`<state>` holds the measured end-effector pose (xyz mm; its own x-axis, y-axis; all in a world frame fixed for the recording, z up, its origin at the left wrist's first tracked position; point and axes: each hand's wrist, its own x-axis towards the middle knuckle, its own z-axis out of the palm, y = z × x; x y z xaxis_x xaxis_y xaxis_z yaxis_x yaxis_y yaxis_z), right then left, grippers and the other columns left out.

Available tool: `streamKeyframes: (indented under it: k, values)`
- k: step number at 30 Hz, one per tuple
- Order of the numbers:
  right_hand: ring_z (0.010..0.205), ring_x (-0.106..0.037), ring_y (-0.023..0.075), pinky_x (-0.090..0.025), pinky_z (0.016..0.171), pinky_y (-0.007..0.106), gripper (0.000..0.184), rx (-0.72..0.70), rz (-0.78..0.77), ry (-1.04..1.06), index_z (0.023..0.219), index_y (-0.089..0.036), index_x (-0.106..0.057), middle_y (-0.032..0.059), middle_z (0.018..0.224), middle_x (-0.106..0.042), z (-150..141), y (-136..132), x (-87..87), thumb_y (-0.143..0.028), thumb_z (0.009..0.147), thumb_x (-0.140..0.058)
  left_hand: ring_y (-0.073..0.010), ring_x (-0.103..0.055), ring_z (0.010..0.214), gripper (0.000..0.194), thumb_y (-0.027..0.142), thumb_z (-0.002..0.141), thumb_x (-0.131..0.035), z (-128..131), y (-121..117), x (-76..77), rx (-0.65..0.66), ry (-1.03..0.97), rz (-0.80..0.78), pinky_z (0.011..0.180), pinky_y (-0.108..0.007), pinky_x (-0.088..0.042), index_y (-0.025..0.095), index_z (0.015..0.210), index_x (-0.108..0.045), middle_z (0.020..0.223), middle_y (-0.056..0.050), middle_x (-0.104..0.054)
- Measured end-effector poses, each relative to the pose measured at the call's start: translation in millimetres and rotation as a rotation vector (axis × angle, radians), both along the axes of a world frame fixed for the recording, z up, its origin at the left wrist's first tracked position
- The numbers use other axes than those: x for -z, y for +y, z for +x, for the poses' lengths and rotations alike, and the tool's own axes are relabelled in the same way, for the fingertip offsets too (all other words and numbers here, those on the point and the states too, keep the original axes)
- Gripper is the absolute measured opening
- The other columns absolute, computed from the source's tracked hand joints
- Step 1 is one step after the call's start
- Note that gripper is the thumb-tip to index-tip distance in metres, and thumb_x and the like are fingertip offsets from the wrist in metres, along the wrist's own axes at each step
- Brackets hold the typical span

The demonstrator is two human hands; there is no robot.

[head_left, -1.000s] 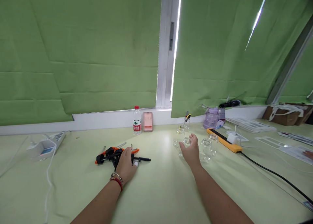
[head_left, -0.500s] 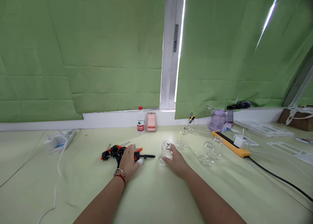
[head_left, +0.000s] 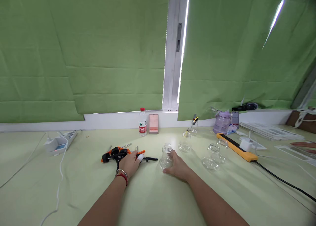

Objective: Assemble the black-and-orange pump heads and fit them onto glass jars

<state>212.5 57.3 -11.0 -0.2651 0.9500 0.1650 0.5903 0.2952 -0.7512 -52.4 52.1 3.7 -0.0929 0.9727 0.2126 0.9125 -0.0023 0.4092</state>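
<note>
My right hand (head_left: 176, 166) is wrapped round a clear glass jar (head_left: 166, 160) that stands upright on the pale green table, thumb low on its near side. My left hand (head_left: 132, 163) lies over a heap of black and orange clamps (head_left: 118, 152), its fingers curled down onto one of them and partly hidden. A black rod-like end (head_left: 150, 159) pokes out from the heap to the right. Right of the held jar stand several more clear glass jars (head_left: 213, 152). Behind it is a low clear glass piece (head_left: 184, 147).
Along the back stand a water bottle (head_left: 142, 122), a pink box-like object (head_left: 153, 124), small tools in a glass jar (head_left: 194, 127) and a purple bottle (head_left: 221, 122). A yellow power strip (head_left: 237, 147) trails a black cable; a white one (head_left: 60, 142) sits left. Another person's fingers (head_left: 303, 144) show far right.
My right hand has gone from the group of jars to the left, bringing one jar near the clamps. My left hand stays at the clamps, its fingers curling lower. The view has turned slightly.
</note>
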Motion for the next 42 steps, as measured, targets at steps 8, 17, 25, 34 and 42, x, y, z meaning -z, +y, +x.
streamKeyframes:
  k: [8,17,25,34,42]
  values:
    - [0.097,-0.055,0.0216,-0.045,0.081,0.034,0.067,-0.014,-0.068,0.081,0.113,-0.023,-0.044,0.0054,0.109,-0.054,8.1,8.3,-1.3,-0.036,0.055,-0.076,-0.0293,-0.064,0.080,0.062,0.055,0.075,-0.049,-3.7,-0.4,0.3,0.091,0.094,-0.038,0.067,-0.032,-0.043,0.028,0.131,-0.049,0.081,-0.008,-0.067]
    - [0.103,-0.053,0.0228,-0.044,0.085,0.035,0.067,0.013,-0.092,0.160,0.113,-0.024,-0.047,0.0074,0.121,-0.051,15.7,6.9,-5.7,-0.030,0.054,-0.077,-0.0262,-0.062,0.079,0.055,0.046,0.070,-0.060,-11.5,-2.1,-0.6,0.180,0.012,-0.048,0.065,-0.029,-0.041,0.029,0.123,-0.055,0.081,-0.004,-0.066]
    - [0.121,-0.044,0.0244,-0.038,0.098,0.037,0.081,0.033,-0.128,0.367,0.122,-0.024,-0.042,0.0101,0.126,-0.049,22.0,15.8,-1.2,-0.033,0.052,-0.081,-0.0189,-0.057,0.072,0.049,0.039,0.067,-0.066,-12.5,-2.9,1.1,0.201,-0.276,0.013,0.065,-0.027,-0.042,0.022,0.112,-0.057,0.081,-0.002,-0.063]
    - [0.087,-0.055,0.0174,-0.050,0.068,0.030,0.049,0.079,-0.246,0.805,0.103,-0.026,-0.048,0.0029,0.099,-0.055,25.5,13.5,-13.3,-0.040,0.064,-0.074,-0.0098,-0.042,0.061,0.045,0.028,0.057,-0.075,-1.7,-9.7,-2.9,0.229,-0.799,-0.031,0.058,-0.021,-0.037,0.022,0.091,-0.047,0.072,0.005,-0.045]
    - [0.067,-0.051,0.0120,-0.038,0.045,0.020,0.035,0.185,-0.336,0.910,0.091,-0.023,-0.053,0.0016,0.086,-0.055,29.5,19.5,-13.3,-0.049,0.070,-0.067,-0.0103,-0.044,0.063,0.046,0.025,0.055,-0.077,4.7,-11.9,-5.0,0.237,-0.844,-0.063,0.060,-0.022,-0.038,0.022,0.089,-0.047,0.074,0.005,-0.048]
